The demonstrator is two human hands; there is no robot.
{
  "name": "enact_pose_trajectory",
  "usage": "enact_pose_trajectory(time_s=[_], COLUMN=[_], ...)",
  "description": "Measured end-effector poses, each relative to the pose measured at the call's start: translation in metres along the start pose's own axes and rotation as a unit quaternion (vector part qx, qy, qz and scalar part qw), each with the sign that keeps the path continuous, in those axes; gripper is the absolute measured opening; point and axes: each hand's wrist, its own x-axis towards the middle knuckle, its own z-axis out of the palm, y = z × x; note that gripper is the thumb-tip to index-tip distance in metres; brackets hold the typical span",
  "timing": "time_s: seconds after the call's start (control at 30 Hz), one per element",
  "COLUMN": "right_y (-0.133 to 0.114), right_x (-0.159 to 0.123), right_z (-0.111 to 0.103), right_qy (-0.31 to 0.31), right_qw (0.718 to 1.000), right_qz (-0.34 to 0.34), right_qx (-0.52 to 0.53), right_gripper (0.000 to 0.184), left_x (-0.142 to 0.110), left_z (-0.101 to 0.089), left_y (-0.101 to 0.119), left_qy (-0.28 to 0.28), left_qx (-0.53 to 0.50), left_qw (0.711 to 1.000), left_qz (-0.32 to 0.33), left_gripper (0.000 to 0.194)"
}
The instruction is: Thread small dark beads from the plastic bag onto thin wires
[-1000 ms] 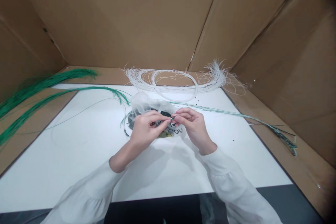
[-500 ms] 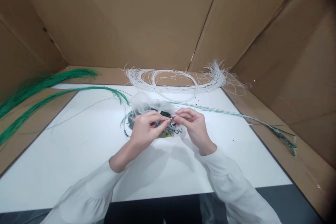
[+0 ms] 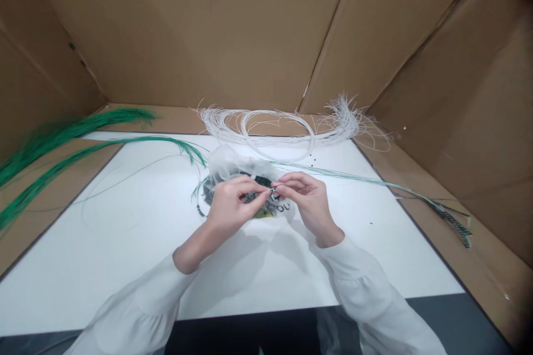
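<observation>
My left hand [image 3: 231,205] and my right hand [image 3: 306,199] meet fingertip to fingertip above a clear plastic bag [image 3: 233,163] holding small dark beads. Both are closed in a pinch around a tiny bead and the end of a thin pale green strand [image 3: 353,177]. That strand runs from my fingers off to the right, where several dark beads [image 3: 453,224] are strung on it. The bead between my fingertips is too small to make out clearly.
A white board [image 3: 125,233] lies inside a cardboard enclosure [image 3: 250,28]. A coil of white strands [image 3: 278,127] sits at the back. Green strand bundles [image 3: 62,138] fan in from the left. A few loose beads [image 3: 312,160] dot the board.
</observation>
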Motion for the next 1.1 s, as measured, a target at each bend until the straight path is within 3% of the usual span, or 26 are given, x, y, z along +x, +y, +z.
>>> enact_pose_trajectory(time_s=[0.47, 0.93, 1.1], right_y=[-0.0005, -0.0006, -0.0032], right_x=[-0.0004, 0.0000, 0.0017], right_z=[0.0007, -0.0037, -0.0053], right_qy=[0.002, -0.032, -0.049], right_qw=[1.000, 0.978, 0.973], right_qz=[-0.015, -0.121, -0.124], right_qx=[-0.016, -0.166, -0.187], right_gripper=[0.016, 0.008, 0.005], left_x=[-0.0007, -0.0018, -0.0012], left_z=[-0.0002, 0.0025, 0.0030], left_y=[-0.0002, -0.0065, -0.0093], left_qy=[-0.015, -0.018, -0.026], left_qx=[-0.011, -0.012, -0.015], left_qw=[1.000, 1.000, 0.999], left_qz=[-0.015, -0.012, -0.024], left_gripper=[0.011, 0.011, 0.013])
